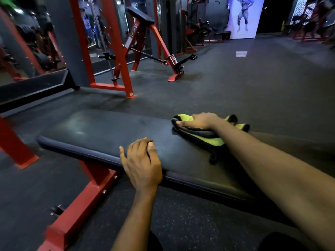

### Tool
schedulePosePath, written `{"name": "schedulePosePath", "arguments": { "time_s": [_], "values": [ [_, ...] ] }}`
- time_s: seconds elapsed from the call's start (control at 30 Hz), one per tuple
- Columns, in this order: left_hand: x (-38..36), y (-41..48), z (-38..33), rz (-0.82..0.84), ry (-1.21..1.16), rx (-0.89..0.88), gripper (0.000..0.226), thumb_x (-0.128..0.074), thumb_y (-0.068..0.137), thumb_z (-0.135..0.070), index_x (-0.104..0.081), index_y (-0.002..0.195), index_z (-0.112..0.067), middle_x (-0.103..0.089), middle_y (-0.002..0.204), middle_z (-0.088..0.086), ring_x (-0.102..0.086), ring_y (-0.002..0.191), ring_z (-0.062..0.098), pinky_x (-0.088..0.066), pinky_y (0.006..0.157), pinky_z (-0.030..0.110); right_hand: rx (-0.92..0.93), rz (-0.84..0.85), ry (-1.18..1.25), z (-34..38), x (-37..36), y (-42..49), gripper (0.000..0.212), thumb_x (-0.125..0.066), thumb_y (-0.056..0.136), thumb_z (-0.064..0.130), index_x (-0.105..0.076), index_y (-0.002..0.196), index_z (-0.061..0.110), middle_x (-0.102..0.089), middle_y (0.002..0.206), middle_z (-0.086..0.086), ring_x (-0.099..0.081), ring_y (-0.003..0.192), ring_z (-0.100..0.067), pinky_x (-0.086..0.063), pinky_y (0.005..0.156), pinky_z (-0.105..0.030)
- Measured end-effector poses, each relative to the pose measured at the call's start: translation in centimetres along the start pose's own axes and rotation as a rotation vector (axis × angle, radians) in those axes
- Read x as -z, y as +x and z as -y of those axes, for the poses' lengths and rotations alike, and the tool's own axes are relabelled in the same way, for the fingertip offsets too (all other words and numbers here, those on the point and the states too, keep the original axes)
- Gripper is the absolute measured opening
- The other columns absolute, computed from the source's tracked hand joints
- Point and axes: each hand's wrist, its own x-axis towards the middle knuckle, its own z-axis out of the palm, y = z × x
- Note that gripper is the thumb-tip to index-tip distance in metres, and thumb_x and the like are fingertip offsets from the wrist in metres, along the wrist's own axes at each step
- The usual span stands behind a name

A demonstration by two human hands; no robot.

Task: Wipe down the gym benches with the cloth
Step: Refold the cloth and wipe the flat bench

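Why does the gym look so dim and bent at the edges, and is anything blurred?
Head view: the wide-angle lens bows the edges; light is dim, with a pale sheen on the bench pad; the poster is soft; the left hand, right hand and cloth look sharp.

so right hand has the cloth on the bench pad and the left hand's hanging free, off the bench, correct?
Not quite. The left hand is not hanging free: it rests on the near edge of the bench pad, as the head view shows. The rest stands: the right hand holds the cloth on the pad.
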Motion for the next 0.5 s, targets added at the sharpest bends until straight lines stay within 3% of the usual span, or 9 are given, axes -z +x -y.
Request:
{"name": "schedulePosePath", "arguments": {
  "time_s": [0.17,0.33,0.5],
  "values": [
    [-0.1,0.1,-0.6,0.0,-0.031,0.023,0.033,-0.036,0.094,-0.035,-0.065,0.09,-0.021,-0.067,0.098,-0.005,-0.057,0.098,0.015,-0.02,0.118,0.05,0.064,-0.038,0.068,0.5,-0.5,0.3,0.102,-0.03,0.075,0.093,-0.036,0.147,0.022,-0.044,0.151,-0.014,-0.045,0.135,-0.034,-0.036,0.105,-0.046],
    [0.0,-0.2,-0.2,0.01,-0.024,-0.016,0.028,-0.038,0.093,-0.033,-0.062,0.088,-0.02,-0.064,0.094,-0.004,-0.057,0.095,0.016,-0.022,0.118,0.048,-0.084,0.007,0.143,-4.8,-0.6,-2.1,0.11,-0.029,0.067,0.096,-0.035,0.15,0.026,-0.04,0.155,-0.01,-0.041,0.139,-0.031,-0.033,0.112,-0.043],
    [0.1,-0.1,0.1,0.042,0.006,-0.032,0.029,-0.037,0.094,-0.037,-0.06,0.088,-0.021,-0.063,0.094,-0.004,-0.054,0.095,0.017,-0.03,0.111,0.044,-0.12,-0.035,-0.003,0.9,-0.3,0.9,0.105,-0.023,0.076,0.093,-0.041,0.149,0.02,-0.042,0.154,-0.009,-0.042,0.139,-0.031,-0.034,0.112,-0.045]
  ]
}}
